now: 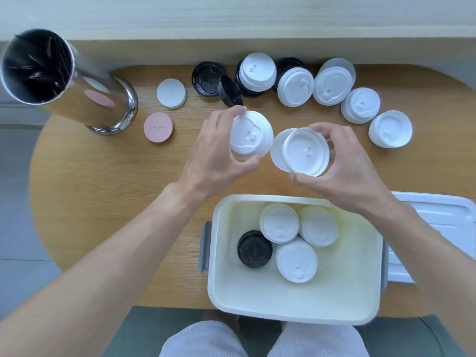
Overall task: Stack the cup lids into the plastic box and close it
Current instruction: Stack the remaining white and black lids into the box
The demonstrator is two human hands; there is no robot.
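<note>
1. Left hand (pixel 213 155): fingers (pixel 235 110) clamped on a white lid stack (pixel 251 135), held above the counter (pixel 103 202).
2. Right hand (pixel 347 168): fingers (pixel 322 130) clamped on a second white lid stack (pixel 301 152), just beside the left one, apart.
3. Plastic box (pixel 291 300): open, at the near counter edge. Inside: three white lid stacks (pixel 296 261) and one black lid (pixel 254 249).
4. Box cover (pixel 438 217): flat on the counter, right of the box.
5. Loose white lids (pixel 360 105) and black lids (pixel 208 78) along the far side.
6. Steel cylinder (pixel 64 81) far left, two round coasters (pixel 158 127) near it.
</note>
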